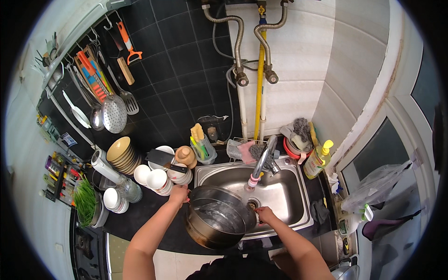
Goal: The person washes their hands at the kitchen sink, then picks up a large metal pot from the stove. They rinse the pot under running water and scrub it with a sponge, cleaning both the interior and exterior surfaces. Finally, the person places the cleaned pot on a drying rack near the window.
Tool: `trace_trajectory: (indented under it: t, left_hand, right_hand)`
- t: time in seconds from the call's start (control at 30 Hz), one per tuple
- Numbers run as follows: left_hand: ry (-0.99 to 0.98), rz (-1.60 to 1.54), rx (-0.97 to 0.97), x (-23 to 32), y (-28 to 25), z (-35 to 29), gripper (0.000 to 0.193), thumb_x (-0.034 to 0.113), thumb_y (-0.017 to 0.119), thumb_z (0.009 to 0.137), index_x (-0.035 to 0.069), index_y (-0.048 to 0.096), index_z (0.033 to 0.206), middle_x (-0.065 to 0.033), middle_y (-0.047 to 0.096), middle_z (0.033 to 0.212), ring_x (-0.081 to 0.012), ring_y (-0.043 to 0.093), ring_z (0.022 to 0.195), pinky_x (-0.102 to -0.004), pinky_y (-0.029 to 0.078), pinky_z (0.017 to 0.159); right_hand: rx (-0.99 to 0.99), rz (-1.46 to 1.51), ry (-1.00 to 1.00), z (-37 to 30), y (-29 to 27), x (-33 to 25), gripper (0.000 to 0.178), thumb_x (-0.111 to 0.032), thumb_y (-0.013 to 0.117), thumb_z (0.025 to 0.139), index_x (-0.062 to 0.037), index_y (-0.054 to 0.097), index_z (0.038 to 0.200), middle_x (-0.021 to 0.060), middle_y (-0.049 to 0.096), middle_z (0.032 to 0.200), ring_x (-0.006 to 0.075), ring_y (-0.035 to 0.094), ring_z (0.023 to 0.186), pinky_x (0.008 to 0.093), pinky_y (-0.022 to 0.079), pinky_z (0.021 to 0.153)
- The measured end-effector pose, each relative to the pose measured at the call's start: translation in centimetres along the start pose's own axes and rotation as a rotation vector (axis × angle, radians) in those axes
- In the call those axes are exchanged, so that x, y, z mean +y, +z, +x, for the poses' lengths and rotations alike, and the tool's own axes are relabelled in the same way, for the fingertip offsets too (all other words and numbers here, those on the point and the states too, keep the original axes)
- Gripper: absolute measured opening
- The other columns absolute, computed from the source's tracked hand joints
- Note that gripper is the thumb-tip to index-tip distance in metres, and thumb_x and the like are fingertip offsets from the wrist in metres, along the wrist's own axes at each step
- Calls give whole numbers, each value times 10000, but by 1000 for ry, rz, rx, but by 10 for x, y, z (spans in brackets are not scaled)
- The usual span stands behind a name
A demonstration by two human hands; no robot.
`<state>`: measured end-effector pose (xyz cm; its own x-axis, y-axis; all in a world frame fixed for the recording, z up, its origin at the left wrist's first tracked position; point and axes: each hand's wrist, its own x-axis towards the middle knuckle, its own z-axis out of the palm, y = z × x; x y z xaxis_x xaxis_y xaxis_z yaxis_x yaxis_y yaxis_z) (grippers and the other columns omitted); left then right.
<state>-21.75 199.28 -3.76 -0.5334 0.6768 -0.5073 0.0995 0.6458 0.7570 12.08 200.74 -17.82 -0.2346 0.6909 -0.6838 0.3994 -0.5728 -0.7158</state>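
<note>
A large, dark-stained metal pot [219, 217] is held by both hands over the sink's left edge and the counter. Its mouth faces up at a tilt, and the inside looks wet and shiny. At the rim's left side, my left hand [178, 194] is closed on the pot, close to the stacked white bowls [158, 180]. Opposite it, my right hand [265, 214] grips the pot's right side above the steel sink [287, 200]. The faucet [261, 165] reaches over the basin just beyond the pot. Both grips are partly hidden by my fingers.
A cleaver [163, 158] lies across bowls beside a stack of yellow bowls [122, 154]. A soap bottle [318, 161] and a red basin [296, 148] stand behind the sink's right. Green vegetables [85, 200] sit far left; utensils, including a skimmer [114, 114], hang above.
</note>
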Motion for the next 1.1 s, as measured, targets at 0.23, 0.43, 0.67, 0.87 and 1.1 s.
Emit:
trace_trajectory:
  t: [0.23,0.43,0.67,0.87,1.1]
  left_hand:
    - [-74,231,-4,-27,15,56,248,111,495,807,-69,508,637,-125,462,472,-228,462,368,-356,365,335]
    - [-188,267,-223,-40,57,65,189,52,433,758,-6,509,594,-109,462,481,-187,402,352,-337,341,351]
    - [-246,259,-503,-53,139,41,182,122,422,773,52,589,755,-42,489,551,-151,430,418,-351,422,466]
    - [-250,66,-719,-67,193,32,287,321,393,894,85,542,826,-3,415,569,-141,395,458,-328,400,478]
    - [-203,-61,-724,-47,189,26,257,303,402,895,70,492,833,-18,399,573,-149,391,465,-321,396,465]
  right_hand:
    - [-161,270,181,-59,-14,4,278,-168,482,868,-7,528,1091,95,567,697,177,576,571,364,553,498]
    - [-118,598,109,-116,-49,14,339,-142,460,874,9,439,1177,113,591,796,213,636,690,345,552,545]
    - [234,591,-75,-200,-84,-2,324,-155,444,888,8,479,1165,103,608,767,190,624,637,317,544,504]
    - [367,526,-173,-239,-104,-4,371,-114,436,890,14,400,1236,95,585,750,207,619,630,322,539,490]
    - [424,486,-212,-236,-103,-6,391,-105,451,880,4,389,1250,76,565,730,204,610,609,310,532,459]
